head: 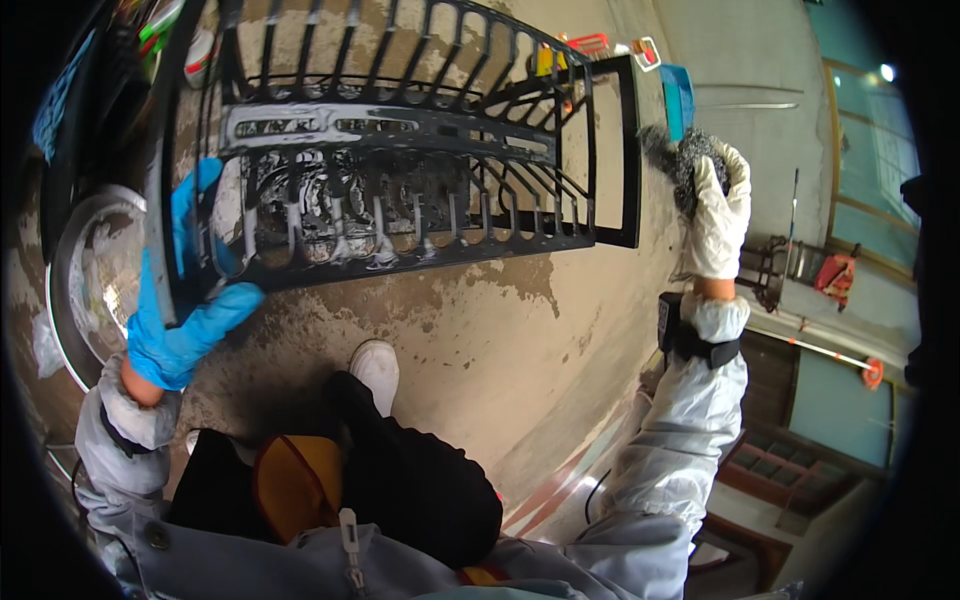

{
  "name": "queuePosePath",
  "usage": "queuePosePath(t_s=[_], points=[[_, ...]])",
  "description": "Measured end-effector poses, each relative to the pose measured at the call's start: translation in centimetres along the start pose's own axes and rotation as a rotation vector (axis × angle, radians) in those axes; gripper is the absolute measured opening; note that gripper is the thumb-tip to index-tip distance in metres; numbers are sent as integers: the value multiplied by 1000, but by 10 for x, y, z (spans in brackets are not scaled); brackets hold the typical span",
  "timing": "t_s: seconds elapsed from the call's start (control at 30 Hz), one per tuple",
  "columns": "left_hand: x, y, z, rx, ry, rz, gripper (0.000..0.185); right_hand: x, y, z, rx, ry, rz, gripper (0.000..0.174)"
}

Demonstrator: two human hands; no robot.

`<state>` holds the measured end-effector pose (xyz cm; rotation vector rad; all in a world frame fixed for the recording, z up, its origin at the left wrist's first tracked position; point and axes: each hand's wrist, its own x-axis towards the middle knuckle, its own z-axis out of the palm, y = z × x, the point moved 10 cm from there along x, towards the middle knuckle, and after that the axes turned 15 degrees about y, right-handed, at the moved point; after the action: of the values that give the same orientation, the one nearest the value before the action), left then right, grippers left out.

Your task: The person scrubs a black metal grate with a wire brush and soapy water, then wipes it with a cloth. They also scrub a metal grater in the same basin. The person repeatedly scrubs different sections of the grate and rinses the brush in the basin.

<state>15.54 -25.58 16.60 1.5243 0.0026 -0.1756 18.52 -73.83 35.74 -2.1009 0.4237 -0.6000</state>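
Observation:
My left hand [169, 337], in a blue rubber-like glove, grips the near left end of a black slatted rack [480, 142]. Its fingers wrap around the end frame, partly hidden behind the bars. White suds [384, 253] cling to the slats and to the long middle bar. Out to the right, my right hand [718, 225] wears a white glove and holds a grey, curly steel-wool scourer [701, 161]. The scourer is apart from the rack, beyond the black rectangular frame [630, 150] at the rack's right end.
A round metal basin [61, 315] with suds stands at the left. Behind the rack are a red-and-white container [199, 56], a blue plastic object [676, 97] and red and yellow items [585, 43]. My white shoe [375, 371] is on the wet, patchy concrete floor [480, 330].

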Motion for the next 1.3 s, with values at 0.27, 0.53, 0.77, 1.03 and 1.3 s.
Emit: queuePosePath(t_s=[0.27, 0.53, 0.77, 1.03, 1.3], points=[[3, 11, -4, 376, -28, 57, 71, 3, 144, 36, 244, -251, 333, 27], [7, 16, 1, 356, 98, 63, 84, 67, 89, 107, 106, -351, -684, 28], [4, 6, 5, 431, 113, -10, 81, 19, 130, 86, 288, -548, 101, 31], [6, 10, 5, 433, 123, -9, 78, -4, 143, 62, 252, -487, 85, 34], [12, 18, 3, 405, 128, 14, 73, 113, 116, 71, 550, -106, 367, 34]])
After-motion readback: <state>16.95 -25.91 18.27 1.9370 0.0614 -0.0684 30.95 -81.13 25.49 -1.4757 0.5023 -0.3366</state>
